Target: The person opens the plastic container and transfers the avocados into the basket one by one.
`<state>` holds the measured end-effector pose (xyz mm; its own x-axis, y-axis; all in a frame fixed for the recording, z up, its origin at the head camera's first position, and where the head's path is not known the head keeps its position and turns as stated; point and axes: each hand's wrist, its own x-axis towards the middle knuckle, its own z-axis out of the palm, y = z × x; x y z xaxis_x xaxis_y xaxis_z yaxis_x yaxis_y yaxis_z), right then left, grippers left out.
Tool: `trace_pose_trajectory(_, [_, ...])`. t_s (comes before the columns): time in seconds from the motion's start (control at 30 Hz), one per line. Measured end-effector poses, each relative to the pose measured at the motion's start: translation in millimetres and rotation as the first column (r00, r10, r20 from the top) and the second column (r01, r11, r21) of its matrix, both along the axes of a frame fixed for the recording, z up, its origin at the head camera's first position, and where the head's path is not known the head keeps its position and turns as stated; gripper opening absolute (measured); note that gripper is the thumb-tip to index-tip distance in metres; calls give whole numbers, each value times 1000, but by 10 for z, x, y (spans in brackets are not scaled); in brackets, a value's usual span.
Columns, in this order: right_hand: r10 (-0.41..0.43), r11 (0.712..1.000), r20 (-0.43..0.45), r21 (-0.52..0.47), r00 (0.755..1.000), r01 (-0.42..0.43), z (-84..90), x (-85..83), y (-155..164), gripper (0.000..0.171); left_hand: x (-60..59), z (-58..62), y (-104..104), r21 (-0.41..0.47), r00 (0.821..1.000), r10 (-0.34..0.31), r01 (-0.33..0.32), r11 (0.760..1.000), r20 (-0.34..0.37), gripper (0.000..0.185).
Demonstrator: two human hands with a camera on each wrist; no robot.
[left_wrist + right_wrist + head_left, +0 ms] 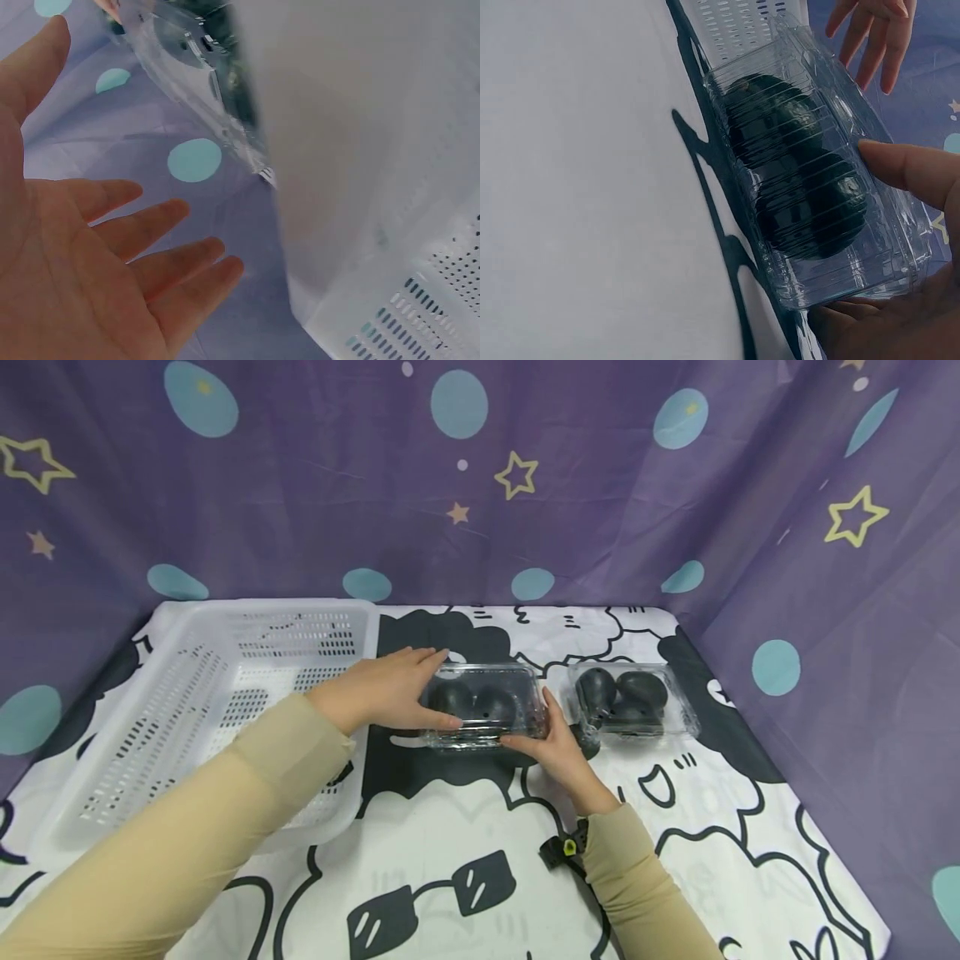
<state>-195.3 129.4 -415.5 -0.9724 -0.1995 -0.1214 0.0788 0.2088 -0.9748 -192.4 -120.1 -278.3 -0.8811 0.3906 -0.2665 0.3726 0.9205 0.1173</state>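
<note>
A clear plastic clamshell box (pixel 487 727) with dark green, avocado-like fruits (pixel 810 202) inside stands near the middle of the table. My right hand (pixel 558 747) grips its right end, the thumb on the near side and the fingers around the end, some of them hidden. My left hand (pixel 390 689) is at the box's left end with its fingers spread and straight. In the left wrist view the palm of that hand (pixel 97 255) shows bare, apart from the box. A second clear box (pixel 678 710) with similar dark fruits lies just right of my right hand.
A large white perforated plastic basket (pixel 367 718) stands on the left, beneath my left forearm. The black-and-white patterned cloth (pixel 450 827) covers the table. Behind and to the right hangs a purple curtain (pixel 600 510). A black strap (pixel 558 852) is at my right wrist.
</note>
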Motion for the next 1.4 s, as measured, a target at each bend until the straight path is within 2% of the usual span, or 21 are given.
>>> trace_pose_trajectory(0.3, [-3,1000,-2,0,1000,3,-48,31,-1,106,-27,55,185,-7,999,12,-12,1000,32,109])
trace_pose_trajectory(0.47, [-13,1000,1,3,1000,13,-53,55,-5,104,-58,-11,289,-49,996,30,-26,998,83,112])
trace_pose_trajectory(0.57, [-18,1000,-2,3,1000,18,-56,63,-7,103,-83,-93,334,-62,995,31,-26,998,90,113])
trace_pose_trajectory(0.83, [-48,998,5,-36,999,48,-44,83,-54,99,-89,-272,392,-51,996,54,-51,997,65,115])
trace_pose_trajectory(1.0, [-71,997,-2,-40,997,71,-37,102,-88,95,-85,-350,390,-72,999,33,-32,997,12,111])
trace_pose_trajectory(1.17, [-98,994,-16,-46,995,98,-35,121,-111,91,-85,-391,386,-83,1000,13,-14,996,-16,109])
trace_pose_trajectory(1.4, [-114,993,-18,-46,993,113,-42,126,-115,88,-70,-402,367,-81,1000,1,-2,997,-13,105])
